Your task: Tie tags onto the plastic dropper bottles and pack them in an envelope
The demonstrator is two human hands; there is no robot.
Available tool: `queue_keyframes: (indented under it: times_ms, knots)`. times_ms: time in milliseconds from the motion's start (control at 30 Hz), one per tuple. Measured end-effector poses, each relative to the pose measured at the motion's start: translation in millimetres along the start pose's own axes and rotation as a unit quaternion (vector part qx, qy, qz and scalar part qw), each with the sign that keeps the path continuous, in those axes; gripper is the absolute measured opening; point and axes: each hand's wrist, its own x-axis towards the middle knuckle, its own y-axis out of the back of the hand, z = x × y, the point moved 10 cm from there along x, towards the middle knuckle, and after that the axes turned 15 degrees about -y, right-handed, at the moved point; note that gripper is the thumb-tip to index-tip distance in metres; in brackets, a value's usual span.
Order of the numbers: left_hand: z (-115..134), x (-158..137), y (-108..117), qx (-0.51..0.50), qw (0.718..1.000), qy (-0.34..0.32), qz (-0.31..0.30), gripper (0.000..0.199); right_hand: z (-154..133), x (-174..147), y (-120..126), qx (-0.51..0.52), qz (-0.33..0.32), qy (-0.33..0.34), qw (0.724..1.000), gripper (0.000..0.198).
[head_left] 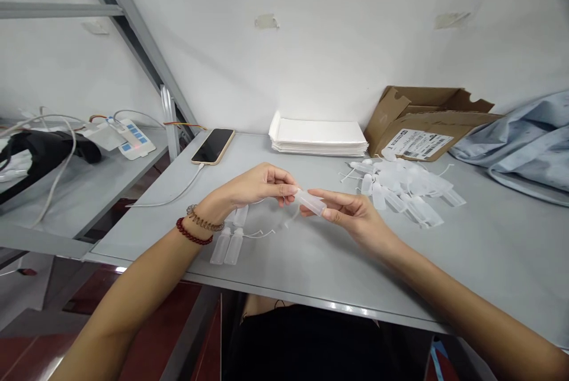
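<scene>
The person's left hand pinches the narrow top end of a cloudy plastic bottle between thumb and fingers, while the right hand grips its wide end — the bottle is tilted above the grey table, between a few similar bottles on the left and a loose pile on the right.

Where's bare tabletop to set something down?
Right: between bottle pile, cloth and right forearm. Front middle: between held bottle and table's front edge. Back left: between phone and paper stack. Crowded: the bottle pile before the cardboard box, and bottles by the left wrist.
</scene>
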Motion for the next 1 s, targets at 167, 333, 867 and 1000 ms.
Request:
queue_keyframes:
  times_ms: [167,333,867,1000]
  knots:
    - [-0.3,-1.6,9.3,0.011,0.999,0.002,0.047,0.02,-9.9,-6.0,3.5,-0.141,0.1,0.021,0.985,0.039]
    - [1.0,-0.2,4.0,0.039,0.998,-0.018,0.048,0.019,-9.6,-5.0,7.3,-0.226,0.171,0.035,0.958,0.03]
    - [20.6,-1.1,-0.3,0.12,0.99,-0.08,0.004,0.025,17.1,5.5,-24.1,0.093,-0.073,-0.089,0.989,0.032]
    - [7.0,0.5,-3.3,0.153,0.988,-0.017,0.007,0.036,6.3,1.4,-9.5,-0.037,0.042,-0.045,0.997,0.031]
